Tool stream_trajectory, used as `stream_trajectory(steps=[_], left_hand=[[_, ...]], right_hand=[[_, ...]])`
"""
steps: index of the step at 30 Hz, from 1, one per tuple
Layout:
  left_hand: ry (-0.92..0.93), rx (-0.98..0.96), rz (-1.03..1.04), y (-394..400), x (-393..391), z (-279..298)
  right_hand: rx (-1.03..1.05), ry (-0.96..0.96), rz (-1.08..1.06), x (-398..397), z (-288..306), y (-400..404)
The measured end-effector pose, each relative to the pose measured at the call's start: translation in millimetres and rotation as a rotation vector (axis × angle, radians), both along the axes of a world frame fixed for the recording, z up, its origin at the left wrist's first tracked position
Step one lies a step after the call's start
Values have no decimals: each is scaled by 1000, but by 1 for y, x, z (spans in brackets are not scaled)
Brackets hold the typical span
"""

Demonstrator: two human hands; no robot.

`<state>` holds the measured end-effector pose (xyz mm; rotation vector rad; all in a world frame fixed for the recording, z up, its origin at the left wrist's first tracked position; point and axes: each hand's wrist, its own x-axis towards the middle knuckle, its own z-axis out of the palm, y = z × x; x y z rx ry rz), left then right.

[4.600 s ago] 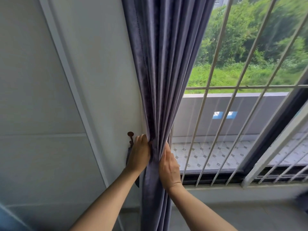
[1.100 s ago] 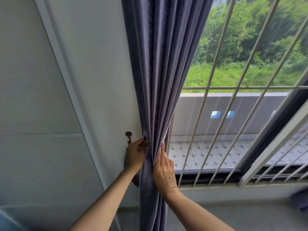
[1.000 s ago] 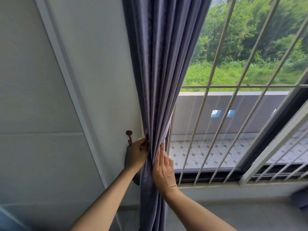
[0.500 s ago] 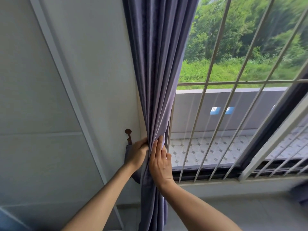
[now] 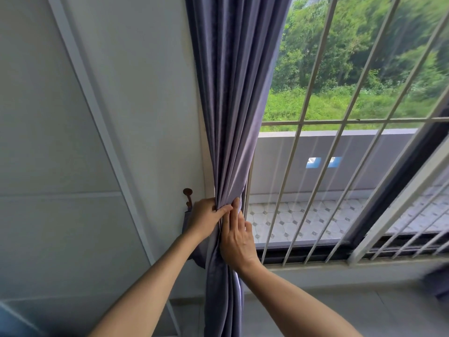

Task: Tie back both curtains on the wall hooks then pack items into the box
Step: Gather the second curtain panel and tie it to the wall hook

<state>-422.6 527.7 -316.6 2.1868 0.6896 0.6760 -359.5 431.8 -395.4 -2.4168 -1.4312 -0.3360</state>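
Observation:
A grey-purple curtain (image 5: 233,98) hangs at the window's left edge, gathered into a narrow bundle at waist height. My left hand (image 5: 204,218) grips the bundle from its left side, thumb lying across the front folds. My right hand (image 5: 237,235) lies against the front and right of the bundle with fingers pointing up and pressing the folds together. A small brown wall hook (image 5: 187,196) sticks out of the wall just left of my left hand. A strip of the same fabric (image 5: 185,221) hangs below the hook, mostly hidden by my left hand.
A white barred grille (image 5: 315,152) covers the window to the right, with a dark sill track (image 5: 315,254) below it. A pale wall (image 5: 145,117) with a slanted white trim (image 5: 97,122) fills the left. A dark blurred object (image 5: 437,280) sits at the far right edge.
The curtain has been drawn into a tighter bundle. My right hand slid left onto the folds, beside my left hand, whose thumb now crosses the front. The view shifted slightly.

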Motion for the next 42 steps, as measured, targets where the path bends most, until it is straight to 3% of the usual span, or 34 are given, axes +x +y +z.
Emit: stream_trajectory(steps=[6, 9, 13, 16, 18, 27, 39, 42], left_hand=[[17, 12, 20, 6, 1, -1], [40, -3, 36, 9, 0, -1], [118, -28, -20, 12, 0, 3], [101, -91, -88, 10, -2, 8], [85, -117, -63, 9, -4, 9], [-155, -239, 203, -5, -17, -12], [-107, -286, 210, 6, -1, -13], [-56, -326, 36, 14, -1, -9]], right_hand=[[-35, 0, 123, 10, 7, -16], [137, 98, 258, 10, 6, -28], [651, 648, 29, 22, 18, -29], [605, 1264, 93, 36, 38, -24], [532, 1454, 193, 45, 44, -20], [448, 1385, 215, 36, 40, -7], [425, 1307, 174, 45, 39, 7], [408, 1213, 136, 56, 34, 11]])
